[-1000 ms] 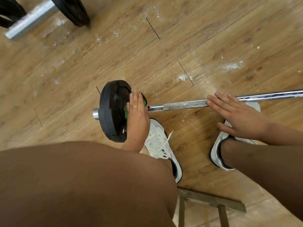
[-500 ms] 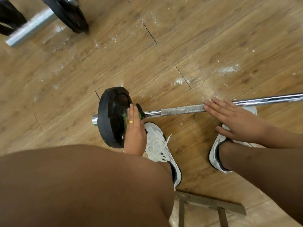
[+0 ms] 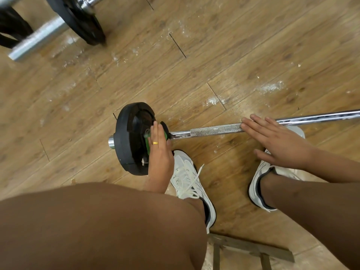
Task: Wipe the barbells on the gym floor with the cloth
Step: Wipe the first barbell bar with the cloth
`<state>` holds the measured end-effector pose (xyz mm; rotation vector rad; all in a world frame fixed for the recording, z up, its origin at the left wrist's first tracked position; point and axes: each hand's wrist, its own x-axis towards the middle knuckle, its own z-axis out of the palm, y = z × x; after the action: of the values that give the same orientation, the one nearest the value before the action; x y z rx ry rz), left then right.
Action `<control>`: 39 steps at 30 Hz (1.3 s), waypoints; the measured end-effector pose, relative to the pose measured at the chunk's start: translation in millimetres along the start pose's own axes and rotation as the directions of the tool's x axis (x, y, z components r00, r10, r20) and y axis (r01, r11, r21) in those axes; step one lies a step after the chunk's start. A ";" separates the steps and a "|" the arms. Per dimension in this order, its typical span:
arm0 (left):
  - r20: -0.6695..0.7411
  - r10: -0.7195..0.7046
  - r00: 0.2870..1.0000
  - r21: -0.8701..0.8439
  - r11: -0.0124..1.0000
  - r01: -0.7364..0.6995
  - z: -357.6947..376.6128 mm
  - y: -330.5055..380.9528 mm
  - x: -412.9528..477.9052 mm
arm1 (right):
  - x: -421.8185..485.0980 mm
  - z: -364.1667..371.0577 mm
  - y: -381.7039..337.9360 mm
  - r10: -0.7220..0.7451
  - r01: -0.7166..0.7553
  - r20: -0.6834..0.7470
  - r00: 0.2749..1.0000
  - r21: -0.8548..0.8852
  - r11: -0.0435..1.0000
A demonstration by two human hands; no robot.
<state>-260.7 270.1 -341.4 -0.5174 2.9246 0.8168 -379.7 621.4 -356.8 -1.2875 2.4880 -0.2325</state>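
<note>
barbell (image 3: 214, 131) may roll: left grip (image 3: 158, 151) presses cloth (image 3: 146, 142) flat on plate (image 3: 126, 145), right grip (image 3: 278, 141) rests flat, neither clamped.

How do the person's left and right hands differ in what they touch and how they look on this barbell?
The left hand presses a green cloth against the black plate; the right hand rests on the knurled bar with no cloth in sight. The left hand wears a gold ring; the right hand shows none. Both have straight fingers, laid on the same barbell.
</note>
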 end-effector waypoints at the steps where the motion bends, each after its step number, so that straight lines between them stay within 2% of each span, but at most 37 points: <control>1: 0.015 0.018 1.000 -0.014 1.000 -0.017 0.0 -2.0 -4.7 | 0.5 0.5 1.4 0.002 -0.002 -0.002 1.000 0.000 1.000; 7: 0.017 0.028 0.999 0.014 0.999 -0.028 -4.4 -2.5 35.7 | 8.3 -4.4 7.7 -0.007 0.008 0.019 1.000 -0.004 1.000; 13: -0.010 0.045 0.999 -0.056 0.997 -0.045 -3.1 -4.6 13.7 | 19.6 -12.1 19.5 0.018 -0.019 0.095 0.995 0.010 1.000; 17: -0.031 0.040 0.999 -0.001 0.999 -0.040 -2.7 1.3 54.3 | 30.4 -18.3 26.3 0.012 -0.016 0.086 0.996 0.046 0.999; 22: -0.073 0.062 0.995 0.018 0.998 -0.061 2.4 -0.6 40.3 | 41.7 -29.7 37.5 0.049 -0.063 0.181 0.982 0.072 0.995; 27: -0.060 0.086 0.994 0.035 0.996 -0.084 -1.6 1.5 76.4 | 49.1 -24.2 33.5 0.068 -0.064 0.089 0.994 -0.053 0.997; 30: -0.084 0.082 0.993 0.012 0.997 -0.081 -1.3 -1.1 70.5 | 55.2 -27.3 30.2 0.117 -0.107 0.082 0.990 -0.119 0.987; 33: -0.079 0.081 0.994 0.004 0.997 -0.081 -1.9 -0.8 68.1 | 61.0 -29.4 29.5 0.161 -0.149 0.090 0.983 -0.123 0.981; 39: -0.072 0.129 0.989 0.075 0.989 -0.124 -8.4 8.5 127.2 | 74.2 -37.0 39.3 0.170 -0.159 0.143 0.975 -0.084 0.984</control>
<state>-383.1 234.1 -348.7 -0.3691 3.0710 0.7183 -463.0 583.3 -349.7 -1.0748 2.4757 -0.0053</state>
